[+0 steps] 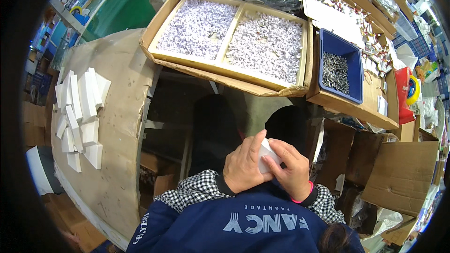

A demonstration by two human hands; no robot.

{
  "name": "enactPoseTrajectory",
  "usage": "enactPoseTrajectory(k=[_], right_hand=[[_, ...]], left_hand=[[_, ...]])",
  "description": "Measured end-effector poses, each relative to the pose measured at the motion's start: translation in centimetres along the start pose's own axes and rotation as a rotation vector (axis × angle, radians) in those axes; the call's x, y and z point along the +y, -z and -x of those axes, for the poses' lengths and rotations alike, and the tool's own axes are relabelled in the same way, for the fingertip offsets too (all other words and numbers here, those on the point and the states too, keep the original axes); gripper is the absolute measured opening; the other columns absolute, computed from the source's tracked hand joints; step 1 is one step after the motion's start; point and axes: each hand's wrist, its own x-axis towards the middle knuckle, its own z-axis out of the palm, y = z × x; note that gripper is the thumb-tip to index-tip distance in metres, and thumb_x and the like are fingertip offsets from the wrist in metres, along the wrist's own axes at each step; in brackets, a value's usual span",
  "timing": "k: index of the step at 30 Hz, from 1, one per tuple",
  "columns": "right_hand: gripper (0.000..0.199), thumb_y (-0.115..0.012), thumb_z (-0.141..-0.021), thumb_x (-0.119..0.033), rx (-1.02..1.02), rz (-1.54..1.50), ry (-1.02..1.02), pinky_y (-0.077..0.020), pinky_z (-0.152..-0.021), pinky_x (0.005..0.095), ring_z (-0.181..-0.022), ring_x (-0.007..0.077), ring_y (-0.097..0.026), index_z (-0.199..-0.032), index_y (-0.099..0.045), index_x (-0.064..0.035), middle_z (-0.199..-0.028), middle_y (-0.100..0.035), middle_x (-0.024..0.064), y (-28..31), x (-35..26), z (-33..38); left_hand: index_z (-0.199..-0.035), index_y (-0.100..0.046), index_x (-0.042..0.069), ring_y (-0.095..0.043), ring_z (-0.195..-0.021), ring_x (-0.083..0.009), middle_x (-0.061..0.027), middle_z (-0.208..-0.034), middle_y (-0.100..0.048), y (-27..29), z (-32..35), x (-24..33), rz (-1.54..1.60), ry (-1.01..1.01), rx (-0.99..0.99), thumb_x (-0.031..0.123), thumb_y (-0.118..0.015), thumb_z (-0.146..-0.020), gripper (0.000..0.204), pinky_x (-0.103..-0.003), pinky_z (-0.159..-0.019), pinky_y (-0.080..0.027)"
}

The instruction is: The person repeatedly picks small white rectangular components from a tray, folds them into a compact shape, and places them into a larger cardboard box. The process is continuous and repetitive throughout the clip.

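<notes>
Above my lap, both hands hold one small white box [269,156]. My left hand [243,166] wraps round its left side, fingers pointing up and the thumb side hidden. My right hand [291,168] grips the right side, thumb across the front face and fingers bent over the top edge. Much of the box is covered by my fingers. On the cardboard-topped table [119,126] to my left lies a loose pile of similar white boxes [86,96], some overlapping at angles.
Ahead stands a cardboard tray [225,77] with two compartments of small whitish pieces [267,42]. Right of it, a blue bin [358,84] holds small dark metal parts [335,75]. Beyond lies a carton of assorted metal pieces [375,51]. Open cardboard boxes [398,173] stand at my right.
</notes>
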Motion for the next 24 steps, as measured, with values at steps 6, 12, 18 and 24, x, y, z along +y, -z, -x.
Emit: enactPoseTrajectory(k=[6, 12, 18, 24], right_hand=[[0.016, -0.071, -0.078, -0.009, -0.072, -0.144, -0.106, -0.0528, -0.068, 0.0287, -0.078, 0.0219, -0.066, -0.091, -0.066, -0.0011, -0.091, -0.067, 0.0121, 1.4, 0.1, -1.1], [0.014, -0.07, -0.082, -0.01, -0.313, -0.347, -0.319, -0.0494, -0.062, 0.0237, -0.07, 0.013, -0.062, -0.091, -0.066, -0.0011, -0.089, -0.063, 0.0068, 4.1, 0.9, -2.8], [0.02, -0.069, -0.081, -0.01, -0.254, -0.352, -0.371, -0.0506, -0.061, 0.0217, -0.068, 0.0107, -0.062, -0.099, -0.065, -0.0035, -0.091, -0.063, 0.0061, 3.7, -0.7, -3.0], [0.026, -0.068, -0.078, -0.009, -0.211, -0.117, -0.17, -0.0517, -0.063, 0.0248, -0.07, 0.0161, -0.063, -0.104, -0.067, -0.0071, -0.094, -0.066, 0.0065, 3.5, -0.9, -2.8]], left_hand=[[-0.137, -0.033, 0.005, -0.063, -0.088, -0.0311, -0.0167, -0.11, -0.056, 0.3, -0.1, 0.3, 0.003, -0.051, -0.02, 0.026, -0.079, -0.06, 0.092, -0.036, -0.071, -0.055], [-0.137, -0.033, 0.004, -0.064, -0.087, -0.0295, -0.0163, -0.111, -0.057, 0.2, -0.2, 0.6, -0.013, -0.153, -0.053, 0.024, -0.079, -0.058, 0.093, -0.036, -0.071, -0.055], [-0.136, -0.032, 0.001, -0.064, -0.088, -0.0292, -0.0171, -0.112, -0.058, 0.3, -0.3, 0.8, 0.018, -0.1, -0.061, 0.023, -0.079, -0.056, 0.095, -0.035, -0.072, -0.054], [-0.136, -0.031, -0.001, -0.063, -0.091, -0.0301, -0.0178, -0.113, -0.058, 0.4, -0.3, 0.8, -0.023, -0.093, -0.069, 0.024, -0.08, -0.055, 0.098, -0.037, -0.077, -0.053]])
